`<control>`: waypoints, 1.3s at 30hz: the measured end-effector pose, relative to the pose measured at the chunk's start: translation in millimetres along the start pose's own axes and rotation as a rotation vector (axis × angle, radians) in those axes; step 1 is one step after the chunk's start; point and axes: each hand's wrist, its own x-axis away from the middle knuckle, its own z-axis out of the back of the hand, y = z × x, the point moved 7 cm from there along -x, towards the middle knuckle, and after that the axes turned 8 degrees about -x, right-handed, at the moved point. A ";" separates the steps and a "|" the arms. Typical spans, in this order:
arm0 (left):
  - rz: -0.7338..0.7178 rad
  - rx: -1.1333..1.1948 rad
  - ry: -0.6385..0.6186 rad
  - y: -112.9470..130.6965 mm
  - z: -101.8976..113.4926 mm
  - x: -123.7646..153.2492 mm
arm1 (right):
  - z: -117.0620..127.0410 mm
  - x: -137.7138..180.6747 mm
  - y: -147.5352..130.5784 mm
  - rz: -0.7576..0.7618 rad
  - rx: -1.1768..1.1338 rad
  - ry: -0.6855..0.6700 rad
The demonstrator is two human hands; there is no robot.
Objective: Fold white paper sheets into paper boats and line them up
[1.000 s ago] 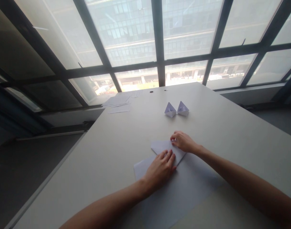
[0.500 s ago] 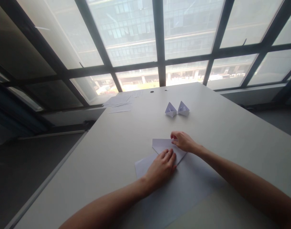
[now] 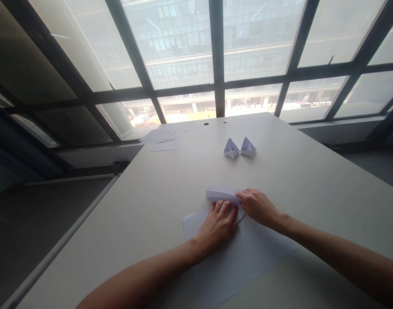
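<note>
A partly folded sheet of white paper (image 3: 220, 193) lies in front of me, its far edge turned over toward me in a strip. My left hand (image 3: 218, 223) rests flat on it with the fingers spread, pressing it down. At the right end of the strip, my right hand (image 3: 259, 207) pinches the turned edge between thumb and fingers. Underneath is a larger white sheet (image 3: 241, 266), partly covered by my left hand and forearm.
Two folded paper boats (image 3: 231, 149) stand side by side farther back on the white table (image 3: 144, 193). Several loose sheets (image 3: 160, 136) lie at the table's far left edge. Large windows (image 3: 180, 47) with dark frames rise beyond the table.
My right hand has moved toward me and slightly right, bringing the paper's far edge over into a folded strip. My left hand stays in nearly the same place.
</note>
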 end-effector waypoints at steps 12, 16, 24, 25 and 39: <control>0.047 0.021 0.118 -13.2 18.1 -6.7 | -31.5 32.6 -8.0 0.118 -0.008 0.124; 0.049 -0.018 0.177 -33.2 22.9 -20.0 | -27.5 31.6 -8.2 0.112 -0.013 0.133; 0.085 0.035 0.102 -49.3 0.8 -25.5 | -5.8 17.6 7.3 -0.011 -0.026 0.155; 0.085 0.047 0.108 -50.0 -0.2 -24.4 | -4.6 16.6 8.6 -0.015 -0.012 0.157; -0.074 0.014 0.124 -39.2 -13.4 -20.7 | -26.1 20.1 6.7 0.113 0.159 0.081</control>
